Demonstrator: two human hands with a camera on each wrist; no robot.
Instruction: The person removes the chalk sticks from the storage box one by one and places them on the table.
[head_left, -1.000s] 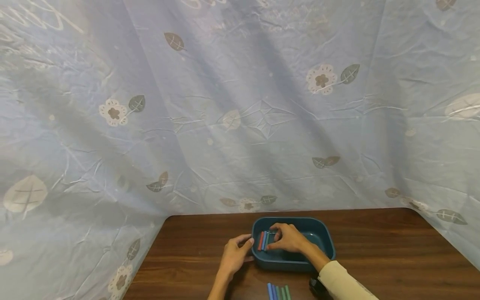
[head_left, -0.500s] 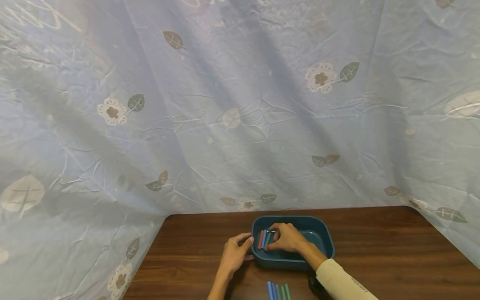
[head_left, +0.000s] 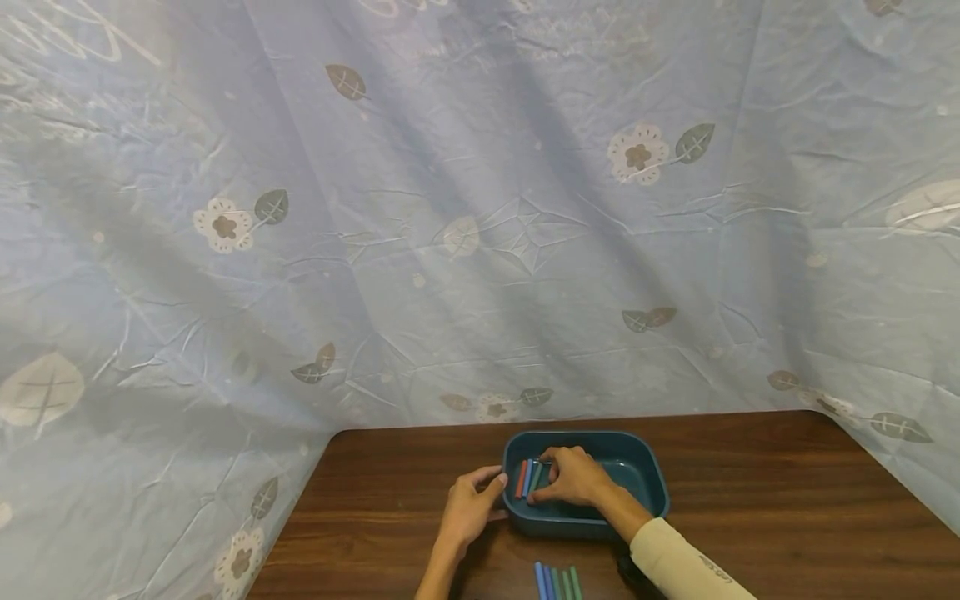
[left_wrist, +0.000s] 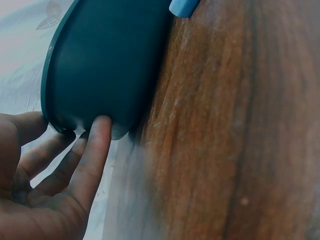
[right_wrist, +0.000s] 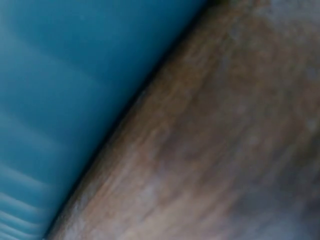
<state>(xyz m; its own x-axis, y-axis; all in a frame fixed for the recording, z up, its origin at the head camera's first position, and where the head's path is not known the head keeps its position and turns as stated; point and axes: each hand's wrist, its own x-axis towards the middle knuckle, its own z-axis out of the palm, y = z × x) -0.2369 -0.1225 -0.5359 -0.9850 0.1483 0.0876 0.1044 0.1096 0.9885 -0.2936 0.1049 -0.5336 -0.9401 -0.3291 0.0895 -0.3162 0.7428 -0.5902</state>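
Observation:
In the head view, a dark teal rectangular box (head_left: 585, 528) stands on the table. My left hand (head_left: 467, 510) holds its left end, the thumb at the rim; in the left wrist view the fingers (left_wrist: 95, 155) touch the outer wall. Inside the box my right hand (head_left: 576, 477) pinches a green chalk-like stick (head_left: 536, 477) by its ends, between thumb and forefinger. To its left lie a red stick (head_left: 521, 479) and a blue stick (head_left: 528, 478), side by side. The right wrist view has only the blurred box wall (right_wrist: 75, 90) and tabletop.
In front of the box, near the lower frame edge, several blue sticks (head_left: 543, 581) and green sticks (head_left: 571, 582) lie in a row. A black object (head_left: 633, 575) is partly hidden by the right sleeve. A patterned cloth (head_left: 480, 250) hangs behind the wooden table (head_left: 390, 483).
The green stick and the right fingertips have shifted slightly left, toward the blue stick; its lower end now lies closer to it. The left hand and box keep their places.

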